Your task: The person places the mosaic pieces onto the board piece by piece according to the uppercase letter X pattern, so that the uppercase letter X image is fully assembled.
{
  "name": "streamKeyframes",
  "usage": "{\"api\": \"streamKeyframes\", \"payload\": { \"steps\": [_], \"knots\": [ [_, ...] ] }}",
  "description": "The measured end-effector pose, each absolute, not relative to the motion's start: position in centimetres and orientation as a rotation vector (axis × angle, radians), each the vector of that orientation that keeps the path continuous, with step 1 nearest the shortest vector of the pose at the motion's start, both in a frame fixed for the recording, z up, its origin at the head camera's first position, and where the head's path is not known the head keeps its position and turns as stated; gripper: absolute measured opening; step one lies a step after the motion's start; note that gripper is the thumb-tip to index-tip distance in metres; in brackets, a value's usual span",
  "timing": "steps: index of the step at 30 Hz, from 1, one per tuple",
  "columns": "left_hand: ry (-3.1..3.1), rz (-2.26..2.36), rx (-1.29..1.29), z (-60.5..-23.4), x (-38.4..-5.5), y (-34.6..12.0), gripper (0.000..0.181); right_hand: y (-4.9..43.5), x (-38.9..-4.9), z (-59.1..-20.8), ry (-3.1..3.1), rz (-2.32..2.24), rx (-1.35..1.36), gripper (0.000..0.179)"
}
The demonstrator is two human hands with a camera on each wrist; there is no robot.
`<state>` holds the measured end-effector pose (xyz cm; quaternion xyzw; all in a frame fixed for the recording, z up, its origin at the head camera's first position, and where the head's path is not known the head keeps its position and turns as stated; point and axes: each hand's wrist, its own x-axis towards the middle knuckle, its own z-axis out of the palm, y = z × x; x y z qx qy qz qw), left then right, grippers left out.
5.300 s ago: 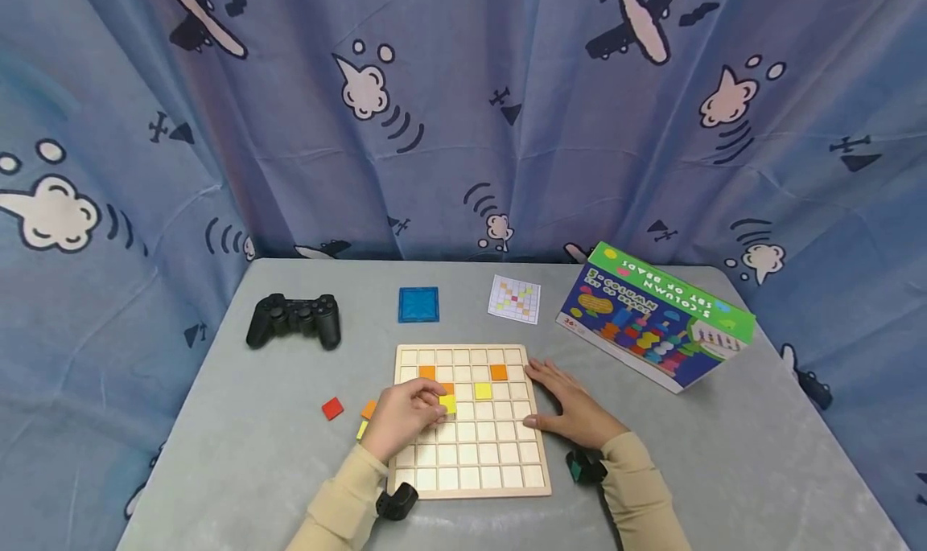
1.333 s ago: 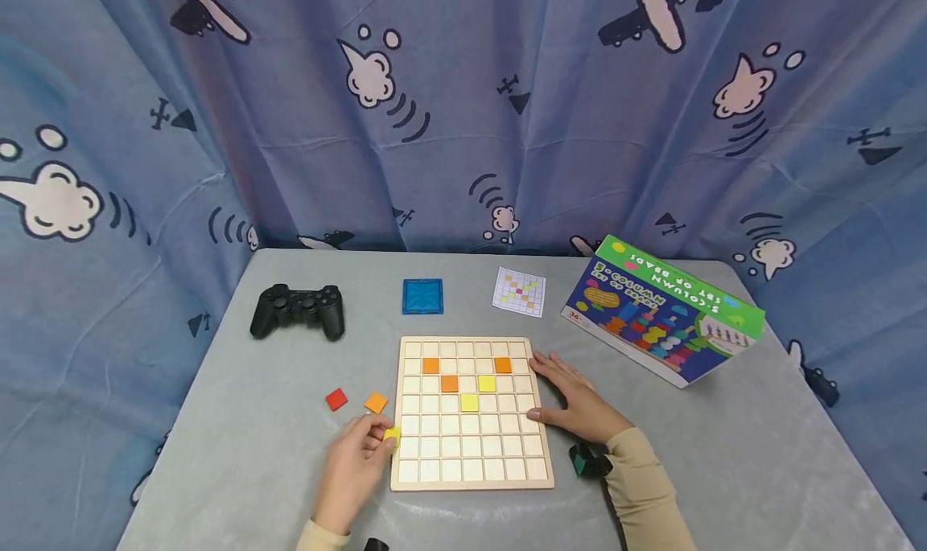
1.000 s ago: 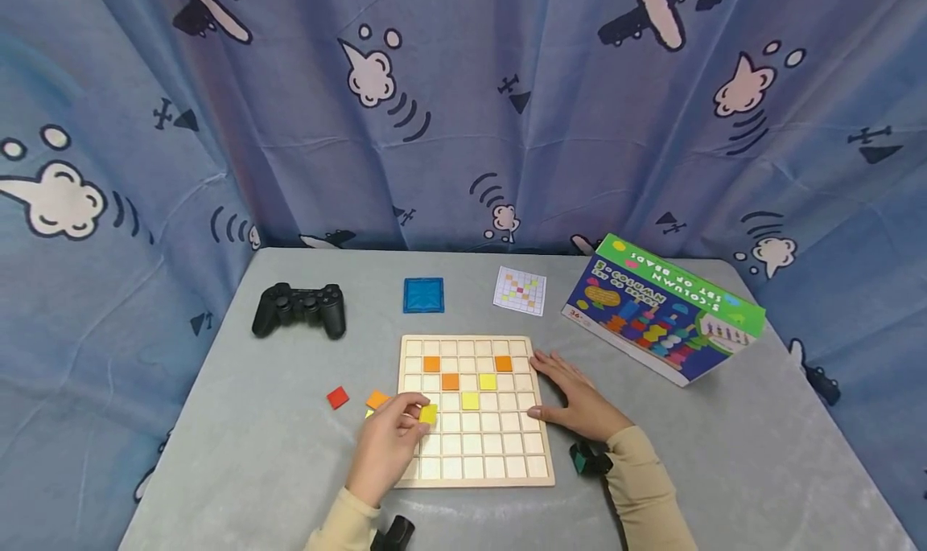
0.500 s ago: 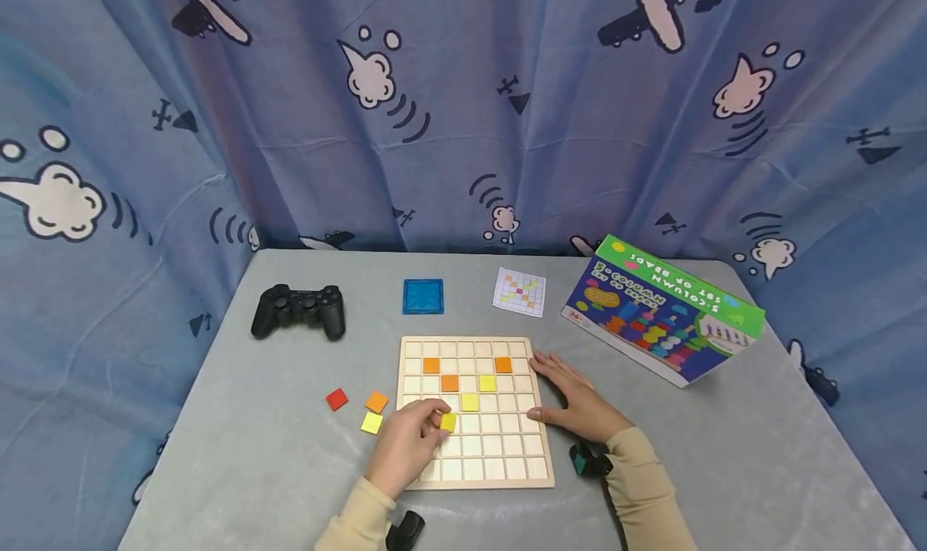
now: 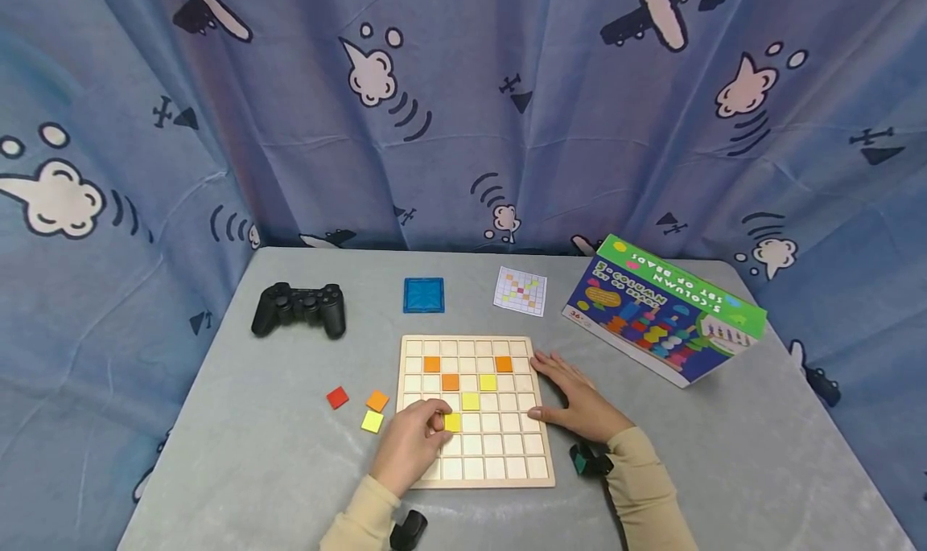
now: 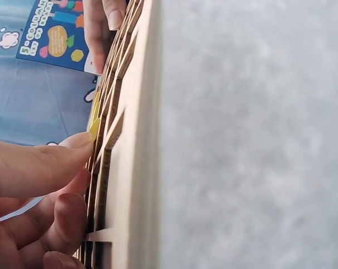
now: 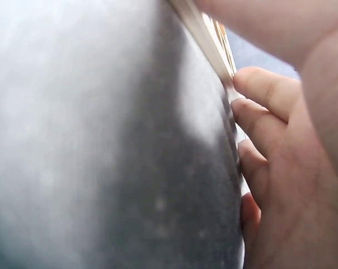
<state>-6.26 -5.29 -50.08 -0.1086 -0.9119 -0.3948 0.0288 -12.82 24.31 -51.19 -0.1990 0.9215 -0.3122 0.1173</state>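
A wooden grid board [image 5: 507,480] lies on the table. Over its middle-left part, my left hand [image 5: 409,446] pinches a yellow square tile [image 5: 452,422] between thumb and fingers, down at a cell. In the left wrist view the thumb presses the yellow tile [image 6: 94,126] close to the grid ridges. Set in cells farther up are two yellow tiles, one of them this yellow tile [image 5: 488,382], and several orange tiles, including this orange tile [image 5: 451,382]. My right hand [image 5: 575,402] rests at the board's right edge with fingers spread, holding nothing.
Left of the board lie a loose red tile [image 5: 337,397], an orange tile [image 5: 377,400] and a yellow tile [image 5: 372,421]. Behind stand a black game controller [image 5: 299,310], a blue square tray [image 5: 423,295], a patterned card [image 5: 520,291] and a toy box [image 5: 662,310].
One yellow tile went into a cell by the left hand, which then took another from the table's left and carried it rightward onto a nearer cell. The right hand stayed put.
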Motion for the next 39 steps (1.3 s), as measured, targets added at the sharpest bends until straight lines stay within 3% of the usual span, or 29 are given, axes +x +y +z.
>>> {"api": "streamKeyframes", "payload": {
  "steps": [39],
  "knots": [
    [-2.878,-1.196,-0.311,-50.46,-6.32,-5.30,0.025,24.34,-12.94,-51.18,2.690,-0.918,-0.585,0.085]
  ]
}}
